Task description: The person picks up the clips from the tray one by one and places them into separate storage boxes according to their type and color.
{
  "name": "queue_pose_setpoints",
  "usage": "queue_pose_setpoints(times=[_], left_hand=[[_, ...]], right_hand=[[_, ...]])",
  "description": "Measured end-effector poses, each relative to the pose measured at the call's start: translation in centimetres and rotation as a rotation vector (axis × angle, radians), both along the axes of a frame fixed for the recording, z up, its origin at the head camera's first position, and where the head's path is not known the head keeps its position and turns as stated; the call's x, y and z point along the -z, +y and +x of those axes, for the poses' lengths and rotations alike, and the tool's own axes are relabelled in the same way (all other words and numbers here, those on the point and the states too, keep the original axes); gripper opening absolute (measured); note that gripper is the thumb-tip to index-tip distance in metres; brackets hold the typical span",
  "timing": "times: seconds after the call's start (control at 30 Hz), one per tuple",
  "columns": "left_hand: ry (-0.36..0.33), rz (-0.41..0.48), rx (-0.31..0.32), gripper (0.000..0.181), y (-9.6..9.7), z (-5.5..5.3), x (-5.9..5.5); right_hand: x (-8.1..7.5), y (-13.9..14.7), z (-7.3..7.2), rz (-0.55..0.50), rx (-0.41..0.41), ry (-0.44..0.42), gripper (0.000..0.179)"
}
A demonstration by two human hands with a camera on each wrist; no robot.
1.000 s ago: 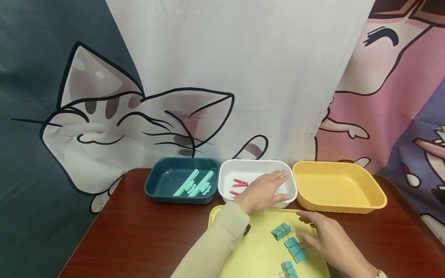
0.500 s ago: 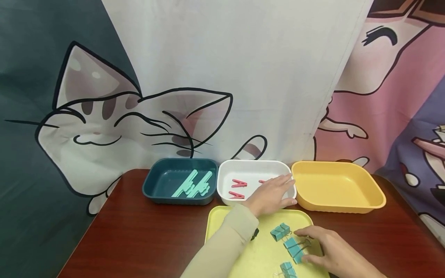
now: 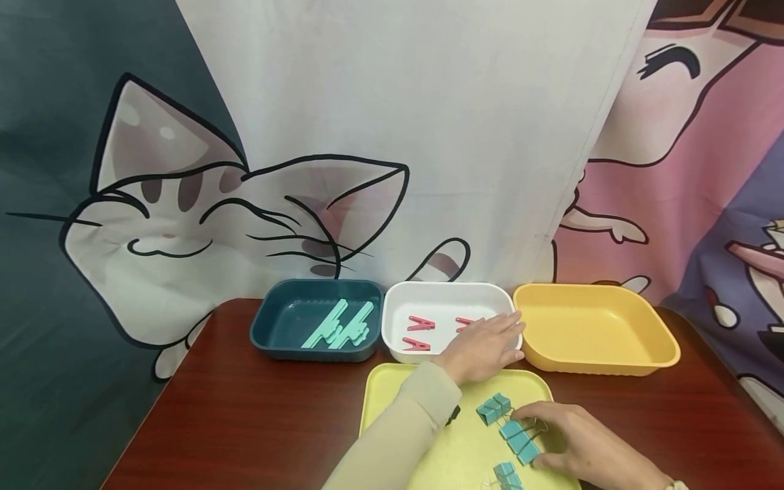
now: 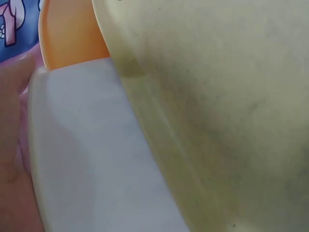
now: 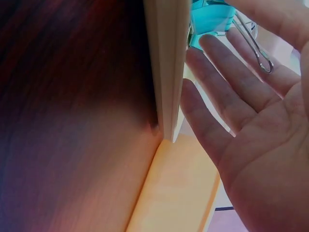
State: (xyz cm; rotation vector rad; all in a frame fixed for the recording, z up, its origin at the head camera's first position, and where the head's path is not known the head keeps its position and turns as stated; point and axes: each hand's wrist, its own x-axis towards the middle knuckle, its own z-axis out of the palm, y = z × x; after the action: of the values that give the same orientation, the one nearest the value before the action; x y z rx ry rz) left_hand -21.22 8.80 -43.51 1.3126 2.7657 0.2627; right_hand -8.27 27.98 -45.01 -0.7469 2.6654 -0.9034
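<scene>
My left hand (image 3: 480,348) lies across the right part of the white tray (image 3: 429,288), fingers extended to its right rim and the thumb by the front edge. Red clothespins (image 3: 421,323) lie in that tray. Over the right side of the yellow tray (image 3: 441,463), my right hand (image 3: 582,439) spreads its index finger and thumb around a teal binder clip (image 3: 519,441), fingertips right at its two ends. The other fingers look extended in the right wrist view, near a wire handle. Two more teal binder clips, one behind (image 3: 493,408) and one in front (image 3: 507,475), lie on the yellow tray.
At the back left stands a dark teal bin (image 3: 275,347) with mint-green clips (image 3: 352,327) in it. A deeper yellow bin (image 3: 597,327) stands right of the white tray. Beneath is a reddish-brown table (image 3: 245,422), with a printed curtain (image 3: 478,136) behind.
My right hand has come down and left, bringing finger and thumb around the middle binder clip. My left hand has shifted a little right and toward me, uncovering more clothespins.
</scene>
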Motion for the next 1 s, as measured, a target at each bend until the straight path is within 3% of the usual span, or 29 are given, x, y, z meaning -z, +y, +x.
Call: queue_pose_setpoints(times=[0.47,0.8,1.0], left_hand=[[0.072,-0.042,0.004,0.057,0.4,0.3,-0.4],[0.125,0.019,-0.025,0.054,1.4,-0.1,-0.6],[0.161,0.064,-0.078,0.053,2.0,-0.3,-0.2]], right_hand=[[-0.3,0.2,-0.1,0.006,-0.019,-0.066,0.054],[0.2,0.7,0.0,-0.041,-0.078,0.013,0.052],[0.4,0.8,0.0,-0.053,-0.102,0.047,0.05]])
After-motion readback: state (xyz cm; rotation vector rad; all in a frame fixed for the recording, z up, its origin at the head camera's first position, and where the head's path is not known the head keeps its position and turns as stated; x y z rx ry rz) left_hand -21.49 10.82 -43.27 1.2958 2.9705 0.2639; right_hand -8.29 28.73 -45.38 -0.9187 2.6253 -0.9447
